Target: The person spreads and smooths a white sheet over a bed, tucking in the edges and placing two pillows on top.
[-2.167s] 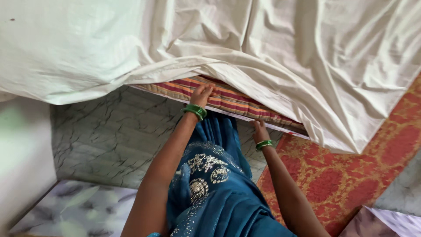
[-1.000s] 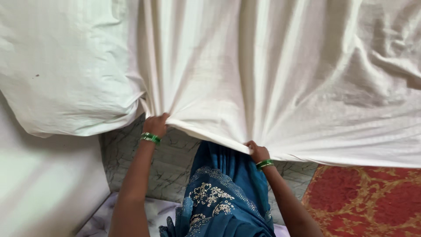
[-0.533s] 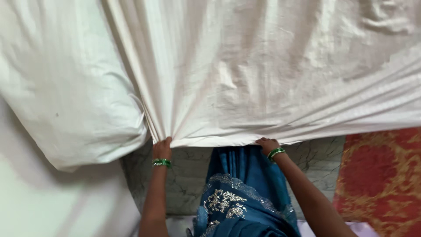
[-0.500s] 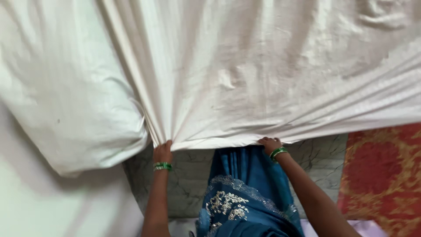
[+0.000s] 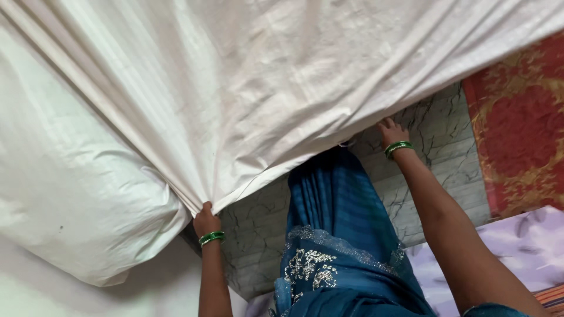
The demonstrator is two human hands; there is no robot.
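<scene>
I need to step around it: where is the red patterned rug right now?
In the head view, the red patterned rug lies on the grey marble floor at the right edge, just beyond the right hand and under the white sheet's lifted edge.

The white sheet [image 5: 282, 76] I gripped was woven cloth, matt, with a fine ribbed grain and soft creases gathered toward my left hand [image 5: 205, 220]. The pillow [image 5: 70, 199] beside it wore the same dull white cotton, faintly speckled. My bangles [image 5: 398, 148] were glossy green, glass or plastic, I could not tell which. My blue sari [image 5: 341, 205] was smooth pleated fabric with a slight sheen, its border worked in glinting silvery embroidery. The floor [image 5: 435, 141] looked like polished veined marble, the red rug [image 5: 523, 117] a matt patterned textile.
</scene>
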